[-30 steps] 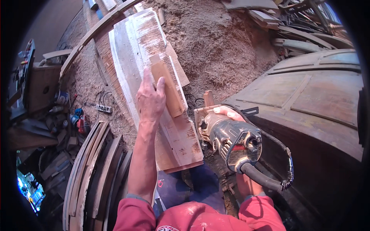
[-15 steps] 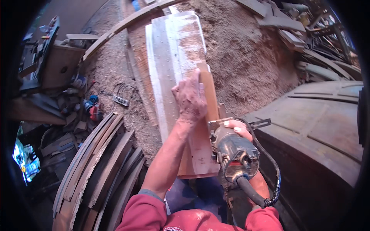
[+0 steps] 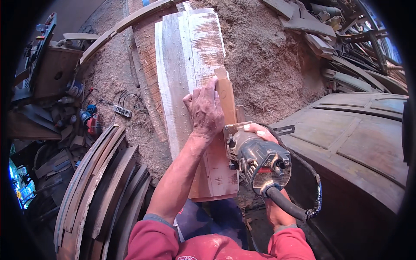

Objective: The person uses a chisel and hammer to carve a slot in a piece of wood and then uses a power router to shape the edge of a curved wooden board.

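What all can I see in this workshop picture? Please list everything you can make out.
Handheld power tool: one, dark grey, right of the board
Power cord: one, black, running from the tool
Wide board: one, whitish brown, centre
Small wood block: one, tan, on the board's right edge
Curved wood pieces: several, brown, lower left
Curved strip: one, brown, upper left
Power strip: one, whitish, left
Panelled wood piece: one, brownish, right
Scrap wood: many, brown, upper right
Shavings: uncountable, light brown, upper middle
Left hand: one, bare, at the block
Right hand: one, bare, holding the tool
Sleeves: two, red, bottom
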Motion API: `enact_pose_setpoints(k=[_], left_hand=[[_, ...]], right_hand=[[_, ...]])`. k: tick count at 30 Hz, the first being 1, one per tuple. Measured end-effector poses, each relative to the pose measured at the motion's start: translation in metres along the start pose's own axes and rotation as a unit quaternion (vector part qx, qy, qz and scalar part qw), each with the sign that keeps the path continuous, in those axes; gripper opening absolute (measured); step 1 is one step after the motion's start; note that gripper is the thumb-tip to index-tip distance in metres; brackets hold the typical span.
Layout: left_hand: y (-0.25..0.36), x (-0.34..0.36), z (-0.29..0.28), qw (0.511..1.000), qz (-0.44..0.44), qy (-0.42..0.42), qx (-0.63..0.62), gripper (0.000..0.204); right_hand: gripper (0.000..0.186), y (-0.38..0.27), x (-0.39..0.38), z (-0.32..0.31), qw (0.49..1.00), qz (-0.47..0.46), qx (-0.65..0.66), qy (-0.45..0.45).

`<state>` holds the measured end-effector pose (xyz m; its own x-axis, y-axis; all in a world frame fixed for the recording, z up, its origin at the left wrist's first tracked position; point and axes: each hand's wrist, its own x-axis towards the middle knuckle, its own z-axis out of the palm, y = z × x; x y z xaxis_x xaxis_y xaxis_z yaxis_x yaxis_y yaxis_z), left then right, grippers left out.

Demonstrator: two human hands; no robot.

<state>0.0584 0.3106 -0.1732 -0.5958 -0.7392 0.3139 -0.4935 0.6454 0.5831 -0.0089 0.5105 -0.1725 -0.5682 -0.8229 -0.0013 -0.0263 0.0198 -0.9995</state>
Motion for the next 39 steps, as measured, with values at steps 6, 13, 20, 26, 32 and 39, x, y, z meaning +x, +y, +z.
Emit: enact_pose_setpoints(k=[6, 13, 20, 26, 32, 39], left_hand=[[-0.008, 0.002, -0.004, 0.999, -0.02, -0.016, -0.021, 0.039], [-0.01, 0.008, -0.01, 0.997, -0.013, -0.039, -0.066, 0.045], [-0.018, 0.01, -0.019, 0.992, 0.022, -0.077, -0.097, 0.053], [-0.017, -0.011, -0.033, 0.982, -0.012, -0.103, -0.155, 0.076], [0.02, -0.052, -0.047, 0.986, -0.012, -0.128, -0.109, 0.11], [0.014, -0.056, -0.043, 0.988, 0.016, -0.147, -0.052, 0.116]], right_hand=[[0.036, -0.049, 0.036, 0.001, 0.964, 0.135, 0.226, 0.037], [0.044, -0.037, 0.067, 0.016, 0.883, 0.229, 0.408, 0.043], [0.081, -0.032, 0.093, 0.027, 0.973, 0.082, 0.216, -0.001], [0.073, -0.022, 0.108, 0.023, 0.989, -0.063, -0.132, -0.011], [0.071, -0.014, 0.108, 0.012, 0.965, -0.109, -0.238, -0.014], [0.073, -0.037, 0.116, 0.03, 0.985, -0.085, -0.148, 0.009]])
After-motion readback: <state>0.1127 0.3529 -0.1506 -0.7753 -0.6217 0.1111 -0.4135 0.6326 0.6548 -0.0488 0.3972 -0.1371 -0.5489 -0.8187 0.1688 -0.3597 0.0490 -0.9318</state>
